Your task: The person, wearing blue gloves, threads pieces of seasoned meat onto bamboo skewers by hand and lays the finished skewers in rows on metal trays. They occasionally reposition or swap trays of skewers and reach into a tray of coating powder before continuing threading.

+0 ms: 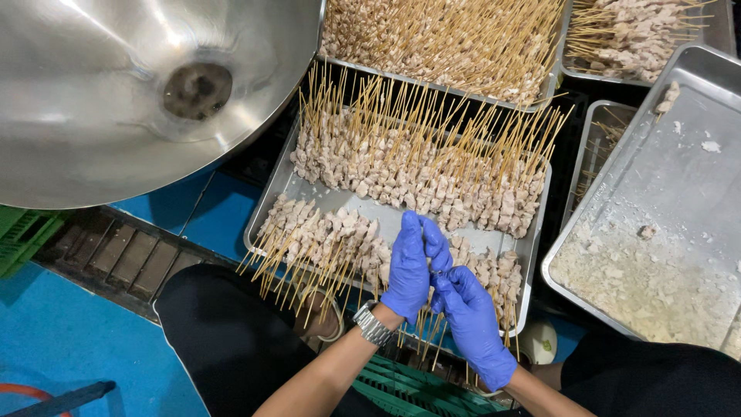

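Left hand (409,266) and right hand (472,320), both blue-gloved, meet above near row of meat skewers (332,247) in steel tray (272,202). Fingertips pinch something small between them (whether meat or stick, cannot tell). Risks: sharp bamboo tip piercing glove; slippery piece dropping; sleeve catching overhanging stick ends, tipping crowded row onto blue floor (69,347).

No packages, labels, signs or screens show anywhere in this view.
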